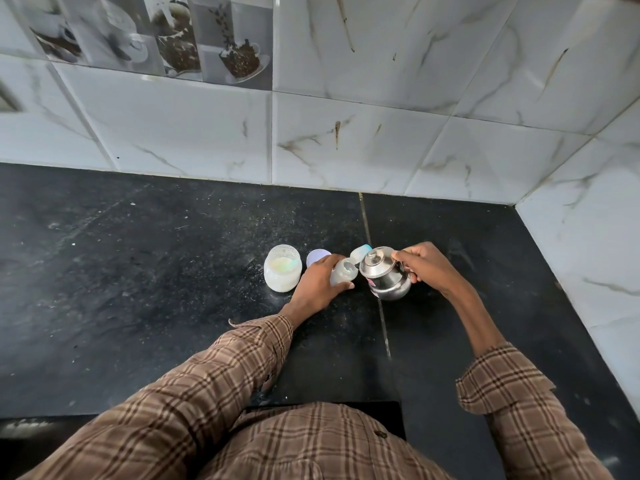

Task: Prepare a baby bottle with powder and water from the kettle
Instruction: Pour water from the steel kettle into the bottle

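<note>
My left hand grips a clear baby bottle that stands uncapped on the black counter. A small steel kettle with a knobbed lid is tilted toward the bottle's mouth, held by its handle in my right hand. I cannot make out any water stream. To the left stands an open glass jar with white powder and a pale scoop inside. Its lilac lid lies flat behind my left hand. A translucent bottle cap with a blue rim lies behind the kettle.
The black stone counter stretches far to the left, speckled with powder. White marble-look tiled walls close the back and the right side, forming a corner at the far right. The counter's front edge runs under my checked sleeves.
</note>
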